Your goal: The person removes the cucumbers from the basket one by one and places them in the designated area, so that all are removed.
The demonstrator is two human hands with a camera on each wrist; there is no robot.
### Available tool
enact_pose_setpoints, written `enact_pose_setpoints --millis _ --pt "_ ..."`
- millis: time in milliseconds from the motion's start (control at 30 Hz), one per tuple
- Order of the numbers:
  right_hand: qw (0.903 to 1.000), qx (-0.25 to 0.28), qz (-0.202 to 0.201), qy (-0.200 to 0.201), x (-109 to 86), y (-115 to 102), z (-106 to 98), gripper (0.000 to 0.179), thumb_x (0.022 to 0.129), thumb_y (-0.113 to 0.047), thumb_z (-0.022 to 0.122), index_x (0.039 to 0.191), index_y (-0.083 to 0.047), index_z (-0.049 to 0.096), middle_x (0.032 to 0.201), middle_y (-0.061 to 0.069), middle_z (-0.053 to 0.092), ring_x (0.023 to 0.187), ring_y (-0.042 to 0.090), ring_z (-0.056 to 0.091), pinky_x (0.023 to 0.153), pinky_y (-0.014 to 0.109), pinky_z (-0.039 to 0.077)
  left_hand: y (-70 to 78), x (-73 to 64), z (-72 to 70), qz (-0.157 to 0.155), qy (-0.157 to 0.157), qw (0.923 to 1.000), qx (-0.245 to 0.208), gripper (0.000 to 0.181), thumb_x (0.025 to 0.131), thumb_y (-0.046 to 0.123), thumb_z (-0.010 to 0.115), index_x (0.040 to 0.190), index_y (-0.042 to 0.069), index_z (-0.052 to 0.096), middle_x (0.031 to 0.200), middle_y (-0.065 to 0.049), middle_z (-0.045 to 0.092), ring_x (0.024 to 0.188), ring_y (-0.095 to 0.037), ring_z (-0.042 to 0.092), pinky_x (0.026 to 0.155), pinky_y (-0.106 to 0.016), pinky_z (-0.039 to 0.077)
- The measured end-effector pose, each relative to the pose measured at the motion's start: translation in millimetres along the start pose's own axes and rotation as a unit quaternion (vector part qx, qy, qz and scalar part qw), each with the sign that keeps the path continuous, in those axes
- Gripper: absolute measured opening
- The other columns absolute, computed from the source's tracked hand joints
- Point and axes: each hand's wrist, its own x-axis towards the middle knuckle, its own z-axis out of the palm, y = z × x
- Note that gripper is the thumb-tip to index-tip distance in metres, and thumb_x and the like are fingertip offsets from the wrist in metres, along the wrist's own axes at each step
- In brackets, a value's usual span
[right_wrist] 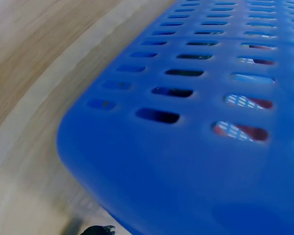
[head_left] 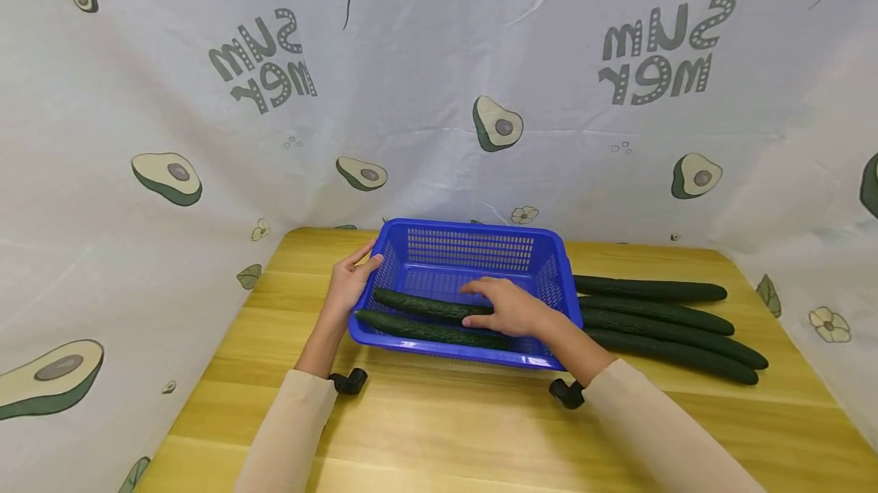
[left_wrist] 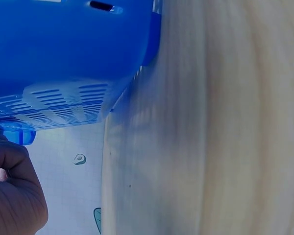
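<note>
A blue plastic basket (head_left: 473, 230) with slotted walls stands on the table. My left hand (head_left: 350, 280) grips its left rim, thumb over the edge and fingers along the outside. Two dark green cucumbers lie side by side in the basket: a front cucumber (head_left: 425, 329) along the near wall and a rear cucumber (head_left: 418, 303) just behind. Over the rear one's right end is my right hand (head_left: 514, 308), its fingers loosely spread and thumb apart; the hand hides that end. In the right wrist view, the basket wall (right_wrist: 161, 161) covers most of the hand.
Several more cucumbers (head_left: 658, 314) lie roughly parallel on the wooden table (head_left: 439, 432), right of the basket, their left ends hidden by it. A white cloth (head_left: 425, 97) printed with avocados hangs behind and at both sides. Black wrist devices (head_left: 566, 394) show below both forearms.
</note>
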Motion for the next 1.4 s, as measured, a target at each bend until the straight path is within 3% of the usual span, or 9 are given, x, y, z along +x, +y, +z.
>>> enact_pose_setpoints --millis 100,333,733,967,1233,1400 --pt "0.9999 -0.007 0.005 -0.010 0.5 2 3 0.054 0.099 -0.034 0.070 0.144 -0.006 0.058 0.142 0.015 0.062 0.128 0.036 0.061 0.103 0.054 0.053 -0.3 1.0 1.8 0.003 0.001 1.0000 -0.001 0.049 0.099 0.032 0.071 0.146 0.034 0.059 0.121 -0.025 0.073 0.098 -0.039 0.075 0.068 -0.032 0.064" --pt "0.9989 -0.028 0.014 -0.034 1.7 2 6 0.047 0.100 -0.034 0.068 0.139 -0.008 0.062 0.132 0.012 0.068 0.122 0.032 0.064 0.100 0.051 0.055 -0.6 1.5 3.7 -0.002 0.011 0.9999 0.007 0.050 0.099 0.034 0.071 0.147 0.034 0.059 0.117 -0.021 0.075 0.086 -0.026 0.078 0.067 -0.031 0.064" --pt "0.9973 -0.047 0.019 -0.052 1.7 -1 4 0.041 0.102 -0.023 0.067 0.138 -0.004 0.063 0.136 0.016 0.066 0.129 0.036 0.061 0.106 0.053 0.051 4.3 -2.5 4.2 0.000 0.009 0.9999 0.012 0.050 0.100 0.033 0.070 0.148 0.033 0.057 0.116 -0.023 0.075 0.099 -0.040 0.075 0.067 -0.032 0.064" --pt "0.9996 -0.023 0.017 -0.006 -3.7 2 -7 0.039 0.102 -0.024 0.067 0.137 -0.007 0.064 0.125 0.010 0.068 0.115 0.029 0.065 0.095 0.047 0.056 -0.1 -1.4 3.0 0.006 0.006 0.9999 0.006 0.050 0.100 0.034 0.070 0.148 0.032 0.057 0.123 -0.024 0.072 0.103 -0.040 0.075 0.070 -0.031 0.064" --pt "0.9973 -0.010 -0.002 0.073 -9.1 1 -18 0.040 0.102 -0.026 0.066 0.138 -0.009 0.064 0.129 0.010 0.063 0.113 0.027 0.064 0.094 0.046 0.055 1.2 -1.7 1.7 0.003 0.009 0.9999 0.006 0.050 0.099 0.035 0.071 0.147 0.034 0.058 0.118 -0.026 0.073 0.078 -0.018 0.077 0.066 -0.032 0.064" --pt "0.9943 -0.017 0.001 0.105 -15.8 -7 -29 0.040 0.102 -0.028 0.067 0.138 -0.012 0.064 0.130 0.009 0.063 0.113 0.028 0.064 0.092 0.048 0.056 1.8 -1.3 1.0 0.004 -0.001 1.0000 0.006 0.052 0.099 0.034 0.070 0.149 0.032 0.056 0.123 -0.026 0.071 0.076 -0.016 0.077 0.075 -0.043 0.065"
